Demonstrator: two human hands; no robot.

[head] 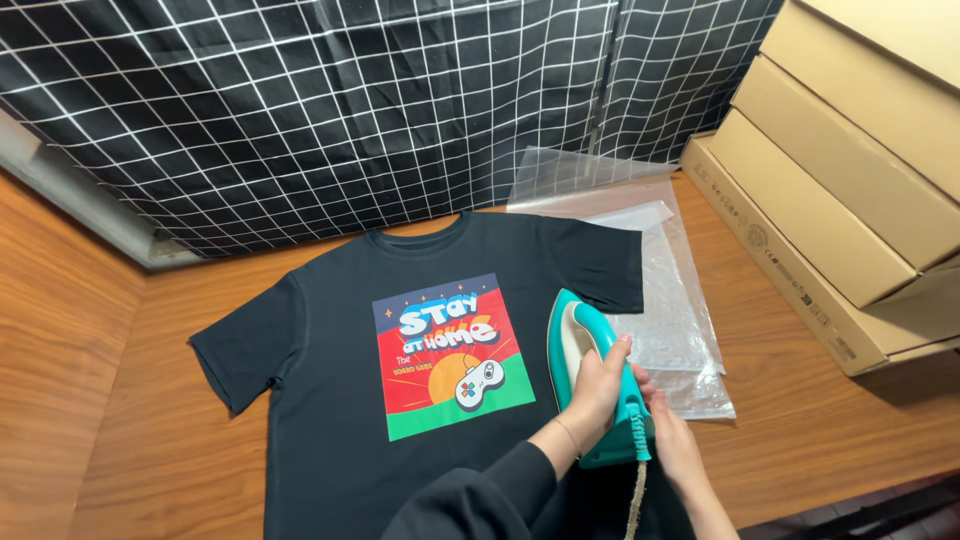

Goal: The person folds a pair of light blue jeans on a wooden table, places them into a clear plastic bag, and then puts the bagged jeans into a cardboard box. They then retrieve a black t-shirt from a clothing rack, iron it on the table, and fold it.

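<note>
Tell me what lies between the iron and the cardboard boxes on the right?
In the head view, clear plastic bags lie flat on the wooden table, between the teal iron and the stacked cardboard boxes.

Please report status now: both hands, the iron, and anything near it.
Left hand grips teal iron by its handle. Right hand touches its rear, by the cord. Iron on black T-shirt, right of print. Clear plastic bags beside.
</note>
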